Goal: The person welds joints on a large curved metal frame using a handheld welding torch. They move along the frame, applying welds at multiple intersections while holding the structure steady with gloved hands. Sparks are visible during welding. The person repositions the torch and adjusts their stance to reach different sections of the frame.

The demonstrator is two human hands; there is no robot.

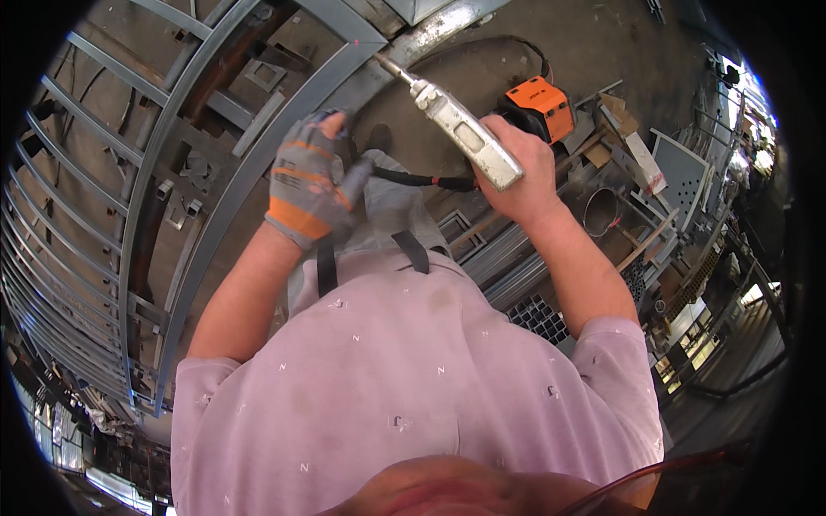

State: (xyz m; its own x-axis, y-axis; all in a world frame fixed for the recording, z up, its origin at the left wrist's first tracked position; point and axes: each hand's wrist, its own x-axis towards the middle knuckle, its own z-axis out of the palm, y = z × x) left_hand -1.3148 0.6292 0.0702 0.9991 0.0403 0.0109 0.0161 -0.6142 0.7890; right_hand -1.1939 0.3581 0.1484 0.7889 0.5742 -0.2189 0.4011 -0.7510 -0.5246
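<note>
My right hand point(521, 163), bare, is wrapped round a worn silver laser welding gun point(469, 131). The gun's narrow nozzle points up and left, close to a corner of the grey steel frame point(331, 64); a small red dot shows on that frame. From beneath the grip runs a dark cable point(404, 178) with a red band. To the left, my left hand point(305, 176) wears a grey and orange glove. It is slightly blurred, its thumb apart from the fingers, with nothing visible in it, beside the frame's long curved edge.
Curved steel bars point(82, 224) fill the left side. An orange machine point(540, 107) stands on the floor beyond my right hand. Stacked square tubes point(538, 318), a metal ring point(601, 212) and scrap lie to the right. A dark hose point(482, 41) loops across the floor.
</note>
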